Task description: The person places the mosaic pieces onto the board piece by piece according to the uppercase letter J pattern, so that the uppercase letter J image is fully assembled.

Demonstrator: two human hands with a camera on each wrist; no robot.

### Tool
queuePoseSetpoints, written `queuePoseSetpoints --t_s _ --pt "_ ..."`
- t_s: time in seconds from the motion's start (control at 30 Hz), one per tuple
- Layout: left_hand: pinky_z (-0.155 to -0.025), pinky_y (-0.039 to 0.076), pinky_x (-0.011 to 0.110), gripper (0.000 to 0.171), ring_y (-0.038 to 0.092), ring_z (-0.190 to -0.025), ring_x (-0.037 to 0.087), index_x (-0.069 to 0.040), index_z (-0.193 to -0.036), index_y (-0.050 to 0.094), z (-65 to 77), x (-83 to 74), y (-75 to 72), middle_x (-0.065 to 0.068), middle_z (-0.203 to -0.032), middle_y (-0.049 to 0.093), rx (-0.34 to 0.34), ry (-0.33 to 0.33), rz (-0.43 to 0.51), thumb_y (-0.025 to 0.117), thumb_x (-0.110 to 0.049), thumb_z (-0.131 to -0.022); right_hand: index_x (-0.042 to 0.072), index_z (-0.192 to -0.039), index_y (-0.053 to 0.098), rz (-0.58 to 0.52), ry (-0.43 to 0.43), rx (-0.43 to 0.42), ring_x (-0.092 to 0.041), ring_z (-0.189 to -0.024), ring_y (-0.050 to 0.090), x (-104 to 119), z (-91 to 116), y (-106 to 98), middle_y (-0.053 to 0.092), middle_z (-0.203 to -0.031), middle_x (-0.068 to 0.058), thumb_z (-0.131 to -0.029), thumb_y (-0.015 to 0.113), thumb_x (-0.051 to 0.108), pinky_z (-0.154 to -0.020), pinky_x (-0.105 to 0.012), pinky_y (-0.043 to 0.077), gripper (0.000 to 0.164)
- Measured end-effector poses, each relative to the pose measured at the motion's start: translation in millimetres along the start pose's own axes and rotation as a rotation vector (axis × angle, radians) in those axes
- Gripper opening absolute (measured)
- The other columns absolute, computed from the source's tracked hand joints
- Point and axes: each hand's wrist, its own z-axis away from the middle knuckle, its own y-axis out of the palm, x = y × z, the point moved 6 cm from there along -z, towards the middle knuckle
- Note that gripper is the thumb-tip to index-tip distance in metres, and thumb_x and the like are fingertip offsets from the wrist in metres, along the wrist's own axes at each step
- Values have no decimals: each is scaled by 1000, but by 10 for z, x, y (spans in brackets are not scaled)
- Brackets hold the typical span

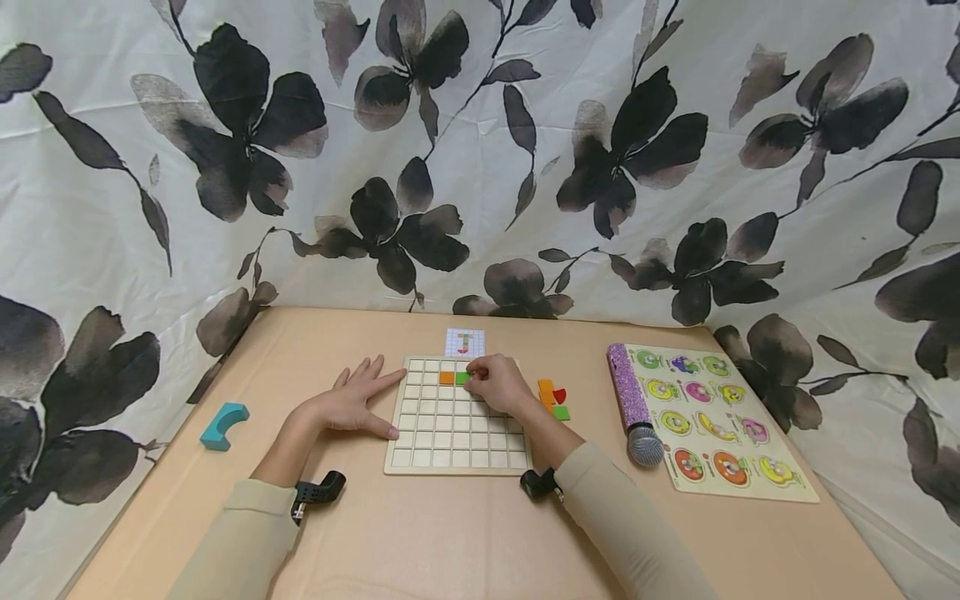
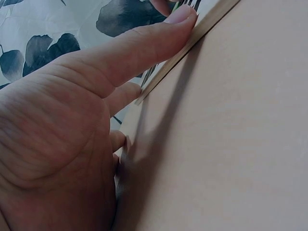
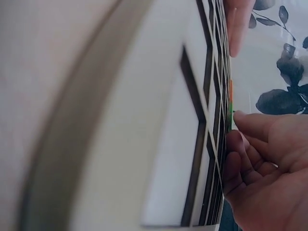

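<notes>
My left hand (image 1: 352, 406) lies with spread fingers at the left edge of a pale square grid board (image 1: 457, 466). Its thumb (image 2: 180, 24) rests along the board's edge in the left wrist view. An orange tile (image 1: 447, 378) sits in an upper row of the grid, with a green tile (image 1: 462, 378) directly to its right. My right hand (image 1: 498, 382) reaches over the board's upper right, thumb and curled fingers pinching at the green tile's right side. In the right wrist view the thumb tip (image 3: 239, 117) is right at the green; the hand covers neighbouring cells.
A pattern card (image 1: 465, 342) lies behind the board. Loose orange, red and green pieces (image 1: 561, 412) lie to its right. Farther right are a microphone (image 1: 645, 444) with a glittery purple handle and a fruit picture board (image 1: 720, 417). A blue arch block (image 1: 223, 426) lies at left.
</notes>
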Motion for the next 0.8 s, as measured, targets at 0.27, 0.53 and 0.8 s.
queuePoseSetpoints --t_s 0.27,0.53,0.8 --pt "-122 -10 72 113 -10 -158 53 -18 -165 31 4 2 6 32 -171 -4 0 11 16 87 -57 -75 0 -119 74 -45 -54 -28 -18 -82 60 47 58 -67 70 -91 -4 -95 75 11 -74 -29 51 26" --pt "-122 -10 72 114 -9 -158 53 -18 -165 31 -5 17 1 32 -171 -3 -2 10 7 87 -58 -74 4 -130 70 32 -104 -86 -19 -81 61 213 173 -157 70 -103 -5 -97 74 17 -69 -29 53 35" --pt "-123 -9 71 113 -8 -159 51 -19 -165 30 -12 39 3 30 -172 -2 6 -4 -9 87 -57 -75 6 -131 70 109 -154 -150 -16 -82 60 359 335 -235 70 -111 -7 -96 76 19 -73 -29 52 38"
